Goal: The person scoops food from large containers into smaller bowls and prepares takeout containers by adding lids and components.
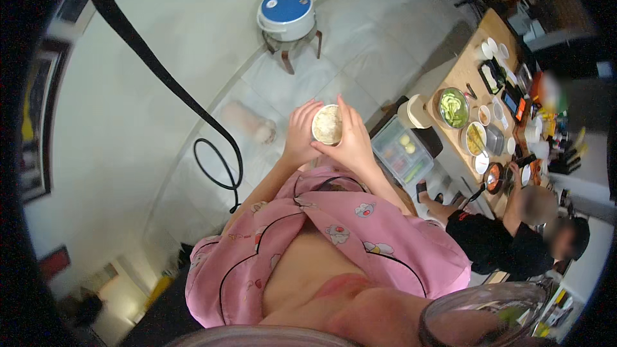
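Observation:
A white cup [315, 131] sits in front of my chest, filled close to its rim with what looks like cooked rice [328, 125]. My left hand [302, 131] wraps its left side, fingers pointing away from me. From the other side my right hand [353, 136] grips it, with the thumb across the near edge and the fingers along the right. Both palms hide most of the cup's wall. Beyond the hands, against the wall, a large white rice cooker or insulated pot [288, 27] with a blue lid [287, 5] rests on a low brown-legged stand [287, 61].
A small pale-furred dog [248, 121] is on the tiled floor, left of my hands. To the right stand a clear plastic bin [402, 150] and a long wooden counter [460, 70] with a cucumber-slice bowl [453, 107]. A person in black [501, 243] works at a frying pan [493, 178].

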Tool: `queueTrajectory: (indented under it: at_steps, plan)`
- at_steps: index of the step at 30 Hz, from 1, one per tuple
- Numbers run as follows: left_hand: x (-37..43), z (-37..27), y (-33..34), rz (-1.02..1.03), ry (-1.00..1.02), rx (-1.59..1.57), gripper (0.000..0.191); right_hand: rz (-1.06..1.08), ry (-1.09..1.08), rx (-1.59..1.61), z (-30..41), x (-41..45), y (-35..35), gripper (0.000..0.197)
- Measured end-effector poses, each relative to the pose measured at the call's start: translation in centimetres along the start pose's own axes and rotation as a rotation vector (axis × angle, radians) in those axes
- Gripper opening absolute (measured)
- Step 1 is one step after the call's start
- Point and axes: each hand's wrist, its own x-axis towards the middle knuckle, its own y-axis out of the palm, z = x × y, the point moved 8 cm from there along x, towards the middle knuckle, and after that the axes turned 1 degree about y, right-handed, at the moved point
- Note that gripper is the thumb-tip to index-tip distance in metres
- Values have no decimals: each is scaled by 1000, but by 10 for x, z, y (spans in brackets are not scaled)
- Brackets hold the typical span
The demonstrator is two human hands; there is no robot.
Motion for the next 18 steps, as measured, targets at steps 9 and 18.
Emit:
queueTrajectory:
  at_steps: [9,18]
  plan:
    - [158,56,70,86,76,-281,79,-449,308,86,-115,101,-64,71]
    - [328,87,161,365,256,-366,88,-16,1197,932,-331,-44,38,27]
